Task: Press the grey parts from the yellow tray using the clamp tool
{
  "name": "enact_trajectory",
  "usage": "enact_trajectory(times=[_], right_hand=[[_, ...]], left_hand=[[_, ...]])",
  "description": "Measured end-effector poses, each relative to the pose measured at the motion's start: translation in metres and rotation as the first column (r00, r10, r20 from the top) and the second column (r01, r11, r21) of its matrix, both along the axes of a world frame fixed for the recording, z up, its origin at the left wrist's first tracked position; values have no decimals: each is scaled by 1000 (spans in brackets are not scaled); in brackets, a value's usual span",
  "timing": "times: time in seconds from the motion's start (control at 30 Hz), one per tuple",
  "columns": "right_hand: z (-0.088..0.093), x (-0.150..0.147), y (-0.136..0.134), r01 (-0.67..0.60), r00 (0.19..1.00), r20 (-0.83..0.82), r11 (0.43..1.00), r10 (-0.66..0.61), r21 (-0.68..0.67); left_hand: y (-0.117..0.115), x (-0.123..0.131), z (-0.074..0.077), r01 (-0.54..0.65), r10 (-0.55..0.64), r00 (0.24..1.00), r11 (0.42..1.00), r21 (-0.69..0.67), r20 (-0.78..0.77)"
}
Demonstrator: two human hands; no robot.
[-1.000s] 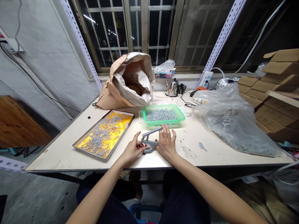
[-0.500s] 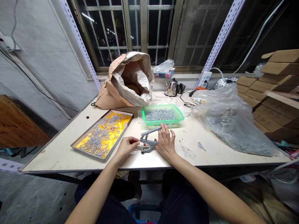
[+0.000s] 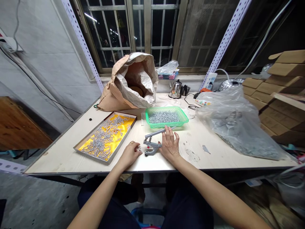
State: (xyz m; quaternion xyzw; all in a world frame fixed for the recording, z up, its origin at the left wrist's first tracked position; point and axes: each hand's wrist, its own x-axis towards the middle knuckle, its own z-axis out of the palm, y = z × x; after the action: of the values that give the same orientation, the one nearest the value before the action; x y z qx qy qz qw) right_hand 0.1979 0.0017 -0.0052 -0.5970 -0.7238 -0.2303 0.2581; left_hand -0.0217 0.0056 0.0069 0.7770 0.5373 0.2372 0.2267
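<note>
1. Pale boards form our counter (image 3: 59, 146), set below a barred window (image 3: 162, 31).
2. Our left hand (image 3: 130, 156) has thumb and forefinger bent close about a tiny metal piece (image 3: 140, 149); we cannot tell whether they pinch it or it sits free at their tips.
3. Our right hand (image 3: 171, 146) lays its fingers over the upper handle of a grey hand tool (image 3: 154, 147), the lower handle meeting the thumb side. Its handles stand apart, and its head faces the left fingers, near but not touching.
4. We judge the step in hand to be handling that single piece beside the tool; the next move calls for a sure fingertip grip and a steady tool.
5. Left of the left fingers lies a shallow tray (image 3: 122, 140) of silvery bits (image 3: 101, 143); just beyond the right fingers stands a green basket (image 3: 186, 120) of small metal parts (image 3: 164, 117).
6. Farther from our fingers: a paper sack (image 3: 111, 98) ahead, a plastic bag (image 3: 235, 124) rightward.
</note>
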Motion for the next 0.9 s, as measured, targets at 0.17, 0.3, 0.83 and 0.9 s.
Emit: enact_trajectory(times=[0.17,0.3,0.83,0.9], right_hand=[[0,0,0,-8,1000,-11,1000,8,3],[0,1,0,-8,1000,-2,1000,8,12],[0,0,1,-11,1000,-7,1000,11,24],[0,0,1,-8,1000,-2,1000,8,27]], left_hand=[[3,2,1,-7,7,1000,1000,-2,-5],[5,15,-1,73,-71,996,997,37,-60],[-6,26,-4,-52,327,676,915,-399,660],[-6,32,-4,-38,347,653,902,-429,673]])
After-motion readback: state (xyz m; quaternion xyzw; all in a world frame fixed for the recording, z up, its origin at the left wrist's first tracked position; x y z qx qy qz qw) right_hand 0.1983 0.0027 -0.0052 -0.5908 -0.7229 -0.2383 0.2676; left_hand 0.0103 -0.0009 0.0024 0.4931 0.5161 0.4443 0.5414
